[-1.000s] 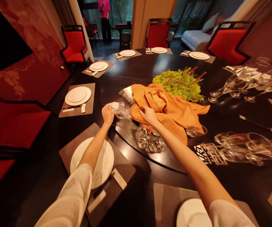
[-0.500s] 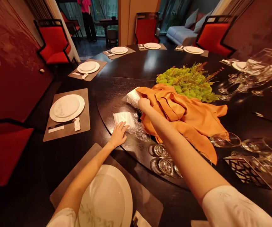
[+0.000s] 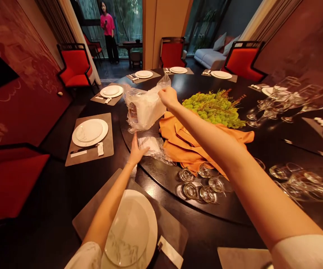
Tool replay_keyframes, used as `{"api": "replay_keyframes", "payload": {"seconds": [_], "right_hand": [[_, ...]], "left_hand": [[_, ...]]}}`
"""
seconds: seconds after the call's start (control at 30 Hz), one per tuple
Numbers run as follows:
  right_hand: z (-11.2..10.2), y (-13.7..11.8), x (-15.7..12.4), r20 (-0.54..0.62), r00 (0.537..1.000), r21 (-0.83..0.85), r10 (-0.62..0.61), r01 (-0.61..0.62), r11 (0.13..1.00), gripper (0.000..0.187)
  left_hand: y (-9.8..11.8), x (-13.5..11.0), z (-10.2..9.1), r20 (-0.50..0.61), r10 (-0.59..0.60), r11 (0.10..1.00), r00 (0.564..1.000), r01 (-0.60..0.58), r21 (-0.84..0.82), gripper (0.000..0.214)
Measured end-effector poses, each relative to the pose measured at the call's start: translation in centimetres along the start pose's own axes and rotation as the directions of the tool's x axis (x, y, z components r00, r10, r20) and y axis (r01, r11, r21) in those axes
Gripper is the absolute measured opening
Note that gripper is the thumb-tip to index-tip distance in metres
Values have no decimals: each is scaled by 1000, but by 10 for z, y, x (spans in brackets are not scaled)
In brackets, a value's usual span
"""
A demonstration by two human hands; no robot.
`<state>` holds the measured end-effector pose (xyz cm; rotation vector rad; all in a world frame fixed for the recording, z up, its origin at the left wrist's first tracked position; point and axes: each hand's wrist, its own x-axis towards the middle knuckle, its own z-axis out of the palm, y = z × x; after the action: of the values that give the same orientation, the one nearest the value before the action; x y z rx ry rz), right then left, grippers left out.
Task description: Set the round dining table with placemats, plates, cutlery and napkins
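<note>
My right hand (image 3: 168,98) is closed on the top edge of a clear plastic bag (image 3: 146,109) with white contents, held up above the turntable. The bag looks crinkled, with a dark printed patch at its left side. Just below the bag, my left hand (image 3: 136,153) is open, thumb and fingers apart, fingertips near the bag's lower edge. Beside the left thumb a small white packet (image 3: 148,144) lies in clear wrapping on the turntable. A heap of orange cloth (image 3: 185,140) lies under my right forearm, which hides part of it.
Several small glasses (image 3: 191,190) stand near the turntable's front edge. Stemmed glasses (image 3: 313,179) crowd the right side. Green moss decoration (image 3: 212,108) sits behind the cloth. A plate (image 3: 128,231) lies close in front of me. One person (image 3: 109,28) stands by the far window.
My right hand has lifted the plastic bag from beside the orange cloth, up and to the left. My left hand has come off the white packet. The view has tilted upward.
</note>
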<state>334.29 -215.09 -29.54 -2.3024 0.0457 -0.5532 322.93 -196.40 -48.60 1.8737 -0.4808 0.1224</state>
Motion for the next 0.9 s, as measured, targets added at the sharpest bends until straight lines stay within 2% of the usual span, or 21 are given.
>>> {"api": "replay_keyframes", "payload": {"seconds": [0.1,0.23,0.3,0.37,0.47,0.53,0.6,0.67,0.73,0.8,0.83,0.9], "right_hand": [[-23,-50,-58,-28,999,-53,-24,22,998,24],[-66,-88,-165,-45,998,55,-34,37,998,27],[-89,-95,-228,-79,997,153,-5,17,988,27],[-110,-96,-294,-138,989,253,49,-12,967,27],[-141,-92,-397,-258,950,353,177,-78,932,25],[-162,-88,-464,-291,914,385,282,-158,909,25],[-182,-84,-527,-249,893,396,373,-258,881,26],[-199,-83,-584,-154,888,386,434,-350,854,27],[-213,-83,-631,-66,888,352,455,-406,843,29],[-225,-84,-668,-53,898,309,436,-400,863,28],[-231,-84,-682,-93,907,275,411,-373,886,26],[-248,-87,-700,-261,911,162,319,-284,945,20]], "left_hand": [[57,-3,-34,-262,-42,976,964,-17,-216,79],[124,-34,-77,-539,-28,959,842,-130,-253,46],[151,-61,-90,-588,-1,960,809,-164,-227,31],[178,-95,-95,-534,43,960,844,-183,-211,29],[221,-157,-84,-394,115,963,912,-200,-181,29],[253,-201,-66,-379,143,959,914,-222,-174,28],[284,-244,-45,-390,163,944,906,-258,-204,27],[310,-283,-23,-365,194,919,910,-299,-257,27],[329,-318,-5,-294,235,894,927,-325,-309,27],[341,-348,9,-221,258,880,941,-323,-349,28],[344,-361,14,-195,258,876,946,-314,-366,29],[349,-381,20,-160,252,867,955,-296,-402,31]]}}
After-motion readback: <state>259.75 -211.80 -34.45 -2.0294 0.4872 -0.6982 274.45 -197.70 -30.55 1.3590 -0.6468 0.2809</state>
